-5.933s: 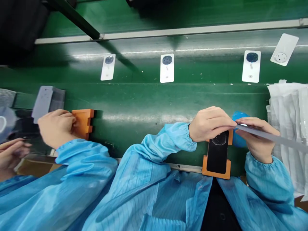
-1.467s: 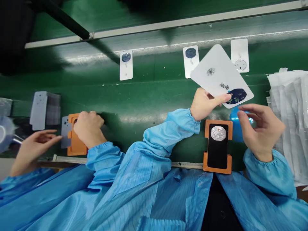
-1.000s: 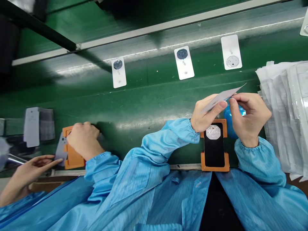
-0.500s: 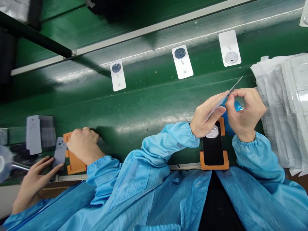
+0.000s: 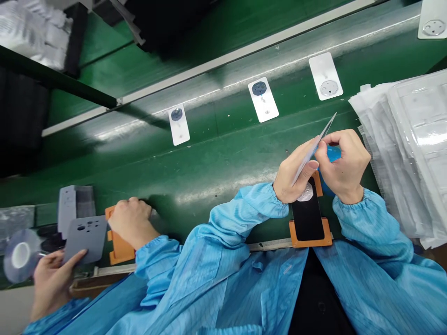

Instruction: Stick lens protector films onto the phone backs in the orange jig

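My left hand (image 5: 295, 172) is closed on a thin white card (image 5: 323, 135), held edge-on and tilted up to the right. My right hand (image 5: 345, 163) pinches the same card near its upper part, fingers curled. Just below both hands an orange jig (image 5: 309, 239) lies at the belt's near edge. In it sits a black panel (image 5: 309, 218) with a silver round piece (image 5: 306, 191) at its top. A blue object (image 5: 334, 153) shows behind my right hand, mostly hidden.
Several white cards (image 5: 263, 99) with round parts lie on the green belt (image 5: 209, 153). Stacked clear trays in white wrap (image 5: 412, 149) stand at the right. At the left a co-worker's hand (image 5: 131, 223) presses an orange jig (image 5: 120, 251); their other hand (image 5: 52, 279) holds a grey panel (image 5: 85, 237).
My left hand turned the white card from face-up to edge-on and my right hand closed onto it. The co-worker lifted a grey panel off their jig. The view tilted.
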Available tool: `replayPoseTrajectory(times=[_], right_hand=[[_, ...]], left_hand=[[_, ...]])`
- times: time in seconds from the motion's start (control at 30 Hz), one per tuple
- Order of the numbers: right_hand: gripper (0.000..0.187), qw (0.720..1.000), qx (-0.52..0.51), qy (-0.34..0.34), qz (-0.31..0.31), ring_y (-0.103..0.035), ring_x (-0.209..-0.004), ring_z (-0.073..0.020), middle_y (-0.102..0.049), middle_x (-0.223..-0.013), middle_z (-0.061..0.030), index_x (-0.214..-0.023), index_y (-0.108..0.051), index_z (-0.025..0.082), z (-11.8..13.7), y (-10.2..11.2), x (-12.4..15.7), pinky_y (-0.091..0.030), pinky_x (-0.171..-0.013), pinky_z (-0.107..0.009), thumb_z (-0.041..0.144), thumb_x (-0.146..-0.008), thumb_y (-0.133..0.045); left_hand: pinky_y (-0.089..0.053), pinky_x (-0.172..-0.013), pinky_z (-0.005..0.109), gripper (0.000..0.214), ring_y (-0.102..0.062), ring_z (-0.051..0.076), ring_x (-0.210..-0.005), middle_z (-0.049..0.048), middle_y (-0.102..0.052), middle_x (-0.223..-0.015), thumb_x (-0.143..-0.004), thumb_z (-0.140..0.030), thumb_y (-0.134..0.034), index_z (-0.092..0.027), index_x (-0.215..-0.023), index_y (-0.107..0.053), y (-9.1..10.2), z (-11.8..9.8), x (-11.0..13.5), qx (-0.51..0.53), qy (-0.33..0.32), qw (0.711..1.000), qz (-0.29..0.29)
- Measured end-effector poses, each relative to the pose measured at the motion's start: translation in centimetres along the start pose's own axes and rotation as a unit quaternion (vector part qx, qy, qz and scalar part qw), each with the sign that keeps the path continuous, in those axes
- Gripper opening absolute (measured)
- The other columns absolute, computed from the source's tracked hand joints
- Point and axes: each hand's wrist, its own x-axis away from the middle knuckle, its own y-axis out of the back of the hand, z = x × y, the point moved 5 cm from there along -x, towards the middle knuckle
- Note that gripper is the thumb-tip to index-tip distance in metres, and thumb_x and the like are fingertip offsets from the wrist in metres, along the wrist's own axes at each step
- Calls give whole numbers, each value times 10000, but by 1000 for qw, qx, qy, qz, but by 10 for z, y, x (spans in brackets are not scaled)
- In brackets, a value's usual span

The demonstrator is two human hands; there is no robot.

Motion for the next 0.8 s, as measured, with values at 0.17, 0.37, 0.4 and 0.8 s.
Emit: replayPoseTrajectory(times=[0.17, 0.37, 0.4, 0.8], right_hand=[[94, 996, 48, -71, 29, -601, -717, -188, -649, -778, -26, -738, -522, 238, -29, 8, -6, -482, -706, -350, 179, -800, -559], [66, 944, 121, -223, 211, -600, -649, -207, -657, -674, -13, -654, -597, 219, -88, 20, 19, -422, -658, -348, 217, -707, -637], [82, 931, 143, -220, 253, -583, -625, -204, -661, -671, -17, -646, -601, 219, -93, 20, 27, -395, -630, -342, 225, -720, -637], [346, 930, 10, 238, 281, -693, -1173, -275, -711, -1288, -155, -1290, -650, 90, 12, 76, 61, -558, -1024, -395, 58, -950, -602]], left_hand=[[-560, -1132, 498, 702, -691, 321, -1255, 135, -718, -1339, -955, -713, -556, -163, -1382, -646, 17, 17, -2, 129, 156, 974, -100], [-643, -1000, 502, 747, -735, 320, -1175, 148, -693, -1380, -893, -629, -717, -201, -1479, -541, 74, 20, 13, 189, 260, 927, -194], [-652, -985, 495, 745, -736, 325, -1171, 147, -703, -1365, -891, -636, -714, -196, -1471, -555, 84, 14, 18, 158, 250, 936, -192], [-545, -1153, 400, 390, -600, 300, -1388, 232, -651, -1410, -1049, -107, -435, 3, -1405, -552, 16, -78, 81, -513, -154, 795, 283]])
